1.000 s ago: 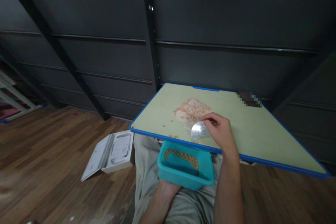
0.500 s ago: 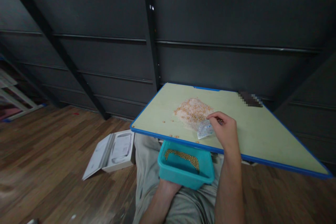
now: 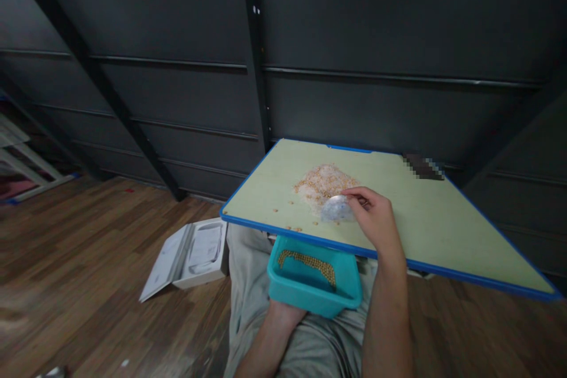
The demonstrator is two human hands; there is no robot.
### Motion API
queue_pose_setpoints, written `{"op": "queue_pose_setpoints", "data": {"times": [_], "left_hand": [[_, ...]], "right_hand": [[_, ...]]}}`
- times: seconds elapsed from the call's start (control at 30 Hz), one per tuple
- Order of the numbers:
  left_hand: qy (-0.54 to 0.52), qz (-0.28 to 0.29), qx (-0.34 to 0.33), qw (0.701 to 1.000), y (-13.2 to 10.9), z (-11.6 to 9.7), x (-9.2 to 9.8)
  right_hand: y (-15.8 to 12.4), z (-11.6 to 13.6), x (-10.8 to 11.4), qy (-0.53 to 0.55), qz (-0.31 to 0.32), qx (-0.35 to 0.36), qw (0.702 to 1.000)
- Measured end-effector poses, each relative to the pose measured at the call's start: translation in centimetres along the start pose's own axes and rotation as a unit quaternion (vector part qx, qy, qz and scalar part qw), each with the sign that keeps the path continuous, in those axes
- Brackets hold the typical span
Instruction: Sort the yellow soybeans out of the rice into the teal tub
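My right hand [image 3: 372,212] pinches the upper edge of a clear plastic piece [image 3: 337,210] with faint blue marks; whether it is a bag or a sheet I cannot tell. The plastic is at the near right side of a pile [image 3: 325,182] of whitish grains mixed with tan, bean-like pieces. Several such pieces lie loose in front of the pile. Over my lap, a turquoise plastic tub [image 3: 305,300] has round golden-tan beans [image 3: 312,262] on its bottom. My left hand [image 3: 286,314] supports the tub from underneath, its fingers hidden.
The pile lies on a pale green tabletop [image 3: 443,230] with blue edging. At its far right corner is a dark, pixelated object [image 3: 423,166]. An open white box [image 3: 204,251] stands on the wooden floor [image 3: 88,266] at left. Dark panels [image 3: 186,94] rise behind the table.
My right hand has moved slightly left, and the plastic has swung left over the pile's near edge. One more loose piece shows in front of the pile. My left hand and the tub stay put.
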State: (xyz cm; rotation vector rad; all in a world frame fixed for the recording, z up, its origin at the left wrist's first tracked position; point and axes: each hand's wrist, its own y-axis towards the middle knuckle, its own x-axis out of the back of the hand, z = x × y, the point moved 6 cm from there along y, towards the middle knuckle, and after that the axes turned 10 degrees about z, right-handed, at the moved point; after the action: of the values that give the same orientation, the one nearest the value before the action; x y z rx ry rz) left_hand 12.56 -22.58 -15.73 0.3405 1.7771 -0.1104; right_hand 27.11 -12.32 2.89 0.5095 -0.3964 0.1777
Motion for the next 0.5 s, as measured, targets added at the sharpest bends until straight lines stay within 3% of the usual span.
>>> {"op": "queue_pose_setpoints", "data": {"times": [0.1,0.3,0.5], "left_hand": [[-0.009,-0.025,-0.008,1.0,0.1,0.1,-0.1],[-0.012,-0.015,0.001,1.0,-0.1,0.3,0.6],[-0.014,-0.016,-0.001,1.0,0.1,0.2,0.2]], "right_hand": [[0.0,0.1,-0.6,0.013,0.028,-0.001,1.0],[-0.3,1.0,-1.4,0.025,0.075,0.001,0.997],[-0.4,1.1,-1.1,0.05,0.041,0.002,0.998]]}}
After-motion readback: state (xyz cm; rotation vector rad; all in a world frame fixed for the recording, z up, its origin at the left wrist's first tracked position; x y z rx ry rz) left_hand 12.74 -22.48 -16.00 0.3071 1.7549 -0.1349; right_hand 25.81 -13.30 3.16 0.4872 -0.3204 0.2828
